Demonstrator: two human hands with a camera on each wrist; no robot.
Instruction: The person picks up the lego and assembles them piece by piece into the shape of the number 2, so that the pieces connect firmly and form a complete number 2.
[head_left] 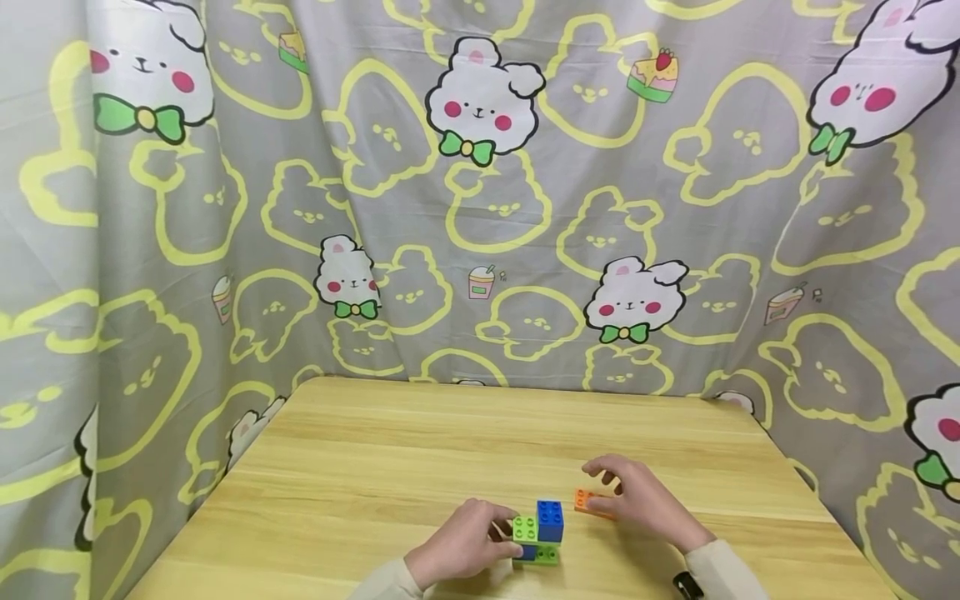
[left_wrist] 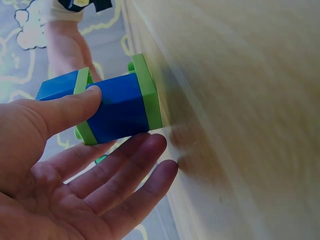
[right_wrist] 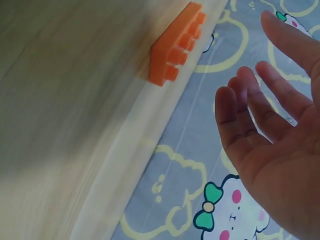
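1. Nearest: pale sleeves [head_left: 388, 585] come in at 7 and 4 o'clock, taking the stack as clock centre and the curtain side as 12. Dark band [head_left: 687, 585] at the right wrist.
2. Left grip [head_left: 463, 540], 9 o'clock: narrowed to the stack's width, thumb on the lower blue brick, index finger behind, other fingers loose. Low hold, likely to steady it and leave the top studs bare.
3. Brick stack [head_left: 551, 532], upright on the tabletop [head_left: 360, 454]: lime, blue, lime, blue. Top blue is offset towards 3, so lime studs show at 9.
4. Orange brick [head_left: 581, 498], 2 o'clock, studs up on the tabletop, apart from the stack, partly hidden in the head view. Probably set there for easy right-side reach.
5. Right grip [head_left: 637, 502], just past it: spread wide, holding nothing; right wrist view shows a gap to the brick.
6. Farthest, 12 o'clock: bunny-print curtain [head_left: 517, 225], presumably hung as a plain screen.
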